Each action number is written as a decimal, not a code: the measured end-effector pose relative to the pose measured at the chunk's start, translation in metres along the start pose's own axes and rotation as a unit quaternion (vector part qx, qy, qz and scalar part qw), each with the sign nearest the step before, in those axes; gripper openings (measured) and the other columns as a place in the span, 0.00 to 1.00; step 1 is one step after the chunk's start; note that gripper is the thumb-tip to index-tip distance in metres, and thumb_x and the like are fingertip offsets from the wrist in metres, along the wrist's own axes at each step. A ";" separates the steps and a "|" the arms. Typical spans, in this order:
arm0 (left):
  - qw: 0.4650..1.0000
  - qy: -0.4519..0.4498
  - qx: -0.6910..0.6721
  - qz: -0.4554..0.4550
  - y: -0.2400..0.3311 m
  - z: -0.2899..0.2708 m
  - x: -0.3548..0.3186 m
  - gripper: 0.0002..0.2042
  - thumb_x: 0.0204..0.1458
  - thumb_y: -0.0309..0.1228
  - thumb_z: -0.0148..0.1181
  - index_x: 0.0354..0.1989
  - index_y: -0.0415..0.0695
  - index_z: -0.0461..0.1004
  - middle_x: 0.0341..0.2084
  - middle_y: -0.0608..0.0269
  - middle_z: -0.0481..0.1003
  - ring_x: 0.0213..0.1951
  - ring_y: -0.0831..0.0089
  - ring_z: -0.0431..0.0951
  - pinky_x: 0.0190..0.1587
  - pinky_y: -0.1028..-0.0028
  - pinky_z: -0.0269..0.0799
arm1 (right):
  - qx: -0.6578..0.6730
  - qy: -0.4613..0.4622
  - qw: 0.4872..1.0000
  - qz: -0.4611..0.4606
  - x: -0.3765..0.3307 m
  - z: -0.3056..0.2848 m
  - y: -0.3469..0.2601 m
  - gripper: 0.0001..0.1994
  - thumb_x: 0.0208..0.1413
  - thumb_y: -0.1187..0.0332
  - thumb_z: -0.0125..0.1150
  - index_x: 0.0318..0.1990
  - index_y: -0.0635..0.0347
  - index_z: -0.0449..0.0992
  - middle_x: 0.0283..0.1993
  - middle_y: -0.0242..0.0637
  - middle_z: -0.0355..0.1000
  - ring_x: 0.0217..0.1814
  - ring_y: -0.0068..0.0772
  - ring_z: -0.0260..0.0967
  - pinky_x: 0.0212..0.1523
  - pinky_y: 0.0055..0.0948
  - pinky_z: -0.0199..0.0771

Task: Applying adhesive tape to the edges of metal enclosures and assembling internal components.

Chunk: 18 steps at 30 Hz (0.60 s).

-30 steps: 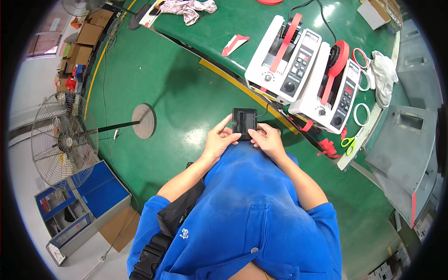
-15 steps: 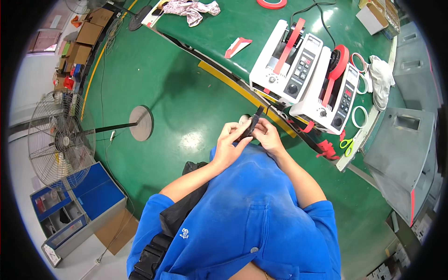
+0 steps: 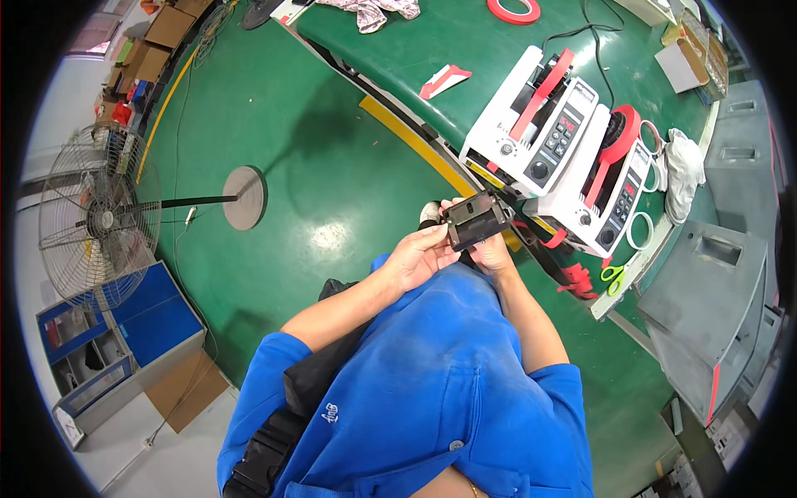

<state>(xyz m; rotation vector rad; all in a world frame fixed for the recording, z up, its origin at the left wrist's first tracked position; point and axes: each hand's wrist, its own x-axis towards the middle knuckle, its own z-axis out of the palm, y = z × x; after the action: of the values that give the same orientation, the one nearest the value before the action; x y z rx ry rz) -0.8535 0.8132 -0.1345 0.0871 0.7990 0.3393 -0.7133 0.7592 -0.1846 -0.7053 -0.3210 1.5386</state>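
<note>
Between my two hands is a black rectangular housing (image 3: 476,220) with a recessed face and small holes, held in front of my waist. My left hand (image 3: 419,256) pinches its left edge with the thumb and fingers. On the other side, my right hand (image 3: 493,251) grips its lower right edge, its fingers partly hidden behind the part. Closest to the hands, on the green table (image 3: 398,62), stand two white tape dispensers, one on the left (image 3: 519,162) and one on the right (image 3: 573,217), both loaded with red tape.
Yellow-green scissors (image 3: 613,279) and red tape scraps (image 3: 577,282) lie by the table corner. Tape rings (image 3: 640,230) and a white glove (image 3: 683,170) sit right of the dispensers. A floor fan (image 3: 104,220) stands at left; a grey metal cabinet (image 3: 706,282) is at right.
Both hands have turned the black housing from edge-on to showing its broad recessed face, and it has moved slightly right. The left dispenser's red tape strip no longer sticks out at its front.
</note>
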 end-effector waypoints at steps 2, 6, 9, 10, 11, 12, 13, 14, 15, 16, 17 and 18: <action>0.998 -0.008 0.058 0.024 0.002 -0.003 0.003 0.11 0.51 0.31 0.49 0.39 0.38 0.65 0.33 0.60 0.71 0.32 0.73 0.72 0.35 0.75 0.70 | -0.028 -0.007 0.999 -0.025 -0.002 0.001 -0.003 0.32 0.38 0.65 0.65 0.52 0.63 0.58 0.52 0.43 0.61 0.55 0.33 0.58 0.54 0.31 0.59; 0.963 0.010 0.243 0.114 0.005 -0.001 0.007 0.10 0.51 0.28 0.49 0.38 0.36 0.65 0.33 0.58 0.71 0.33 0.74 0.72 0.35 0.76 0.71 | -0.125 0.062 0.990 -0.013 -0.027 -0.056 0.018 0.30 0.41 0.68 0.62 0.54 0.62 0.57 0.49 0.38 0.63 0.49 0.29 0.62 0.50 0.28 0.62; 0.948 0.017 0.285 0.143 0.009 -0.011 0.012 0.10 0.51 0.27 0.49 0.40 0.36 0.65 0.32 0.60 0.71 0.32 0.78 0.72 0.34 0.80 0.69 | -0.072 0.185 0.979 -0.039 -0.041 -0.021 -0.017 0.22 0.49 0.70 0.53 0.53 0.63 0.59 0.48 0.37 0.64 0.47 0.25 0.63 0.44 0.22 0.66; 0.940 0.016 0.305 0.154 0.009 -0.014 0.013 0.10 0.51 0.27 0.49 0.40 0.36 0.65 0.32 0.60 0.71 0.32 0.79 0.71 0.34 0.80 0.69 | -0.077 0.223 0.971 -0.031 -0.045 -0.016 -0.027 0.20 0.51 0.70 0.51 0.53 0.63 0.59 0.50 0.38 0.63 0.47 0.25 0.63 0.44 0.21 0.66; 0.932 0.014 0.322 0.163 0.010 -0.016 0.013 0.10 0.51 0.27 0.48 0.41 0.36 0.65 0.31 0.62 0.71 0.31 0.81 0.70 0.34 0.81 0.68 | -0.100 0.211 0.971 -0.042 -0.046 -0.017 -0.031 0.19 0.52 0.72 0.49 0.52 0.64 0.59 0.52 0.39 0.61 0.50 0.26 0.62 0.46 0.20 0.64; 0.922 0.007 0.354 0.157 0.013 -0.017 0.014 0.10 0.51 0.27 0.48 0.41 0.36 0.65 0.31 0.63 0.71 0.31 0.81 0.70 0.34 0.81 0.67 | -0.171 0.203 0.961 -0.072 -0.044 -0.015 -0.033 0.19 0.52 0.72 0.50 0.52 0.64 0.60 0.51 0.40 0.61 0.50 0.28 0.62 0.47 0.21 0.64; 0.910 0.000 0.385 0.150 0.015 -0.019 0.015 0.11 0.51 0.27 0.48 0.41 0.36 0.65 0.31 0.63 0.70 0.30 0.81 0.70 0.34 0.81 0.67 | -0.241 0.193 0.946 -0.102 -0.042 -0.011 -0.034 0.18 0.52 0.72 0.50 0.51 0.64 0.60 0.51 0.40 0.61 0.50 0.29 0.62 0.48 0.22 0.63; 0.898 -0.007 0.416 0.144 0.016 -0.019 0.016 0.11 0.51 0.27 0.48 0.42 0.36 0.65 0.31 0.63 0.70 0.30 0.81 0.69 0.34 0.82 0.67 | -0.311 0.182 0.924 -0.129 -0.039 -0.008 -0.035 0.18 0.52 0.71 0.50 0.51 0.64 0.61 0.51 0.40 0.62 0.49 0.30 0.62 0.49 0.23 0.62; 0.890 -0.005 0.431 0.147 0.016 -0.018 0.016 0.12 0.51 0.27 0.48 0.43 0.35 0.64 0.32 0.64 0.70 0.30 0.82 0.69 0.33 0.82 0.66 | -0.352 0.172 0.906 -0.157 -0.035 -0.005 -0.035 0.18 0.50 0.72 0.52 0.49 0.64 0.63 0.51 0.40 0.62 0.49 0.31 0.62 0.49 0.25 0.61; 0.884 -0.011 0.441 0.154 0.016 -0.020 0.017 0.12 0.51 0.27 0.48 0.43 0.35 0.64 0.32 0.64 0.70 0.30 0.82 0.69 0.33 0.82 0.66 | -0.524 0.163 0.818 -0.173 -0.030 0.004 -0.048 0.17 0.47 0.72 0.55 0.47 0.62 0.66 0.48 0.41 0.64 0.49 0.33 0.63 0.48 0.27 0.62; 0.878 -0.018 0.451 0.162 0.015 -0.025 0.019 0.12 0.51 0.26 0.48 0.44 0.35 0.64 0.33 0.64 0.70 0.31 0.82 0.69 0.34 0.82 0.66 | -0.562 0.142 0.790 -0.200 -0.024 0.006 -0.050 0.17 0.45 0.72 0.56 0.45 0.61 0.68 0.45 0.41 0.66 0.47 0.34 0.64 0.46 0.28 0.63; 0.871 -0.026 0.460 0.169 0.015 -0.025 0.021 0.13 0.51 0.26 0.49 0.44 0.35 0.64 0.33 0.64 0.70 0.31 0.82 0.69 0.34 0.82 0.66 | -0.599 0.122 0.758 -0.228 -0.019 0.007 -0.052 0.16 0.43 0.72 0.57 0.44 0.60 0.69 0.42 0.42 0.67 0.46 0.36 0.65 0.45 0.29 0.64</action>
<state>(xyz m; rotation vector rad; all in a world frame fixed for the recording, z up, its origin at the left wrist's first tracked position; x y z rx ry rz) -0.8624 0.8327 -0.1634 1.1433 0.8339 0.2552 -0.6770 0.7477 -0.1441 -1.6503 -1.2314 0.5923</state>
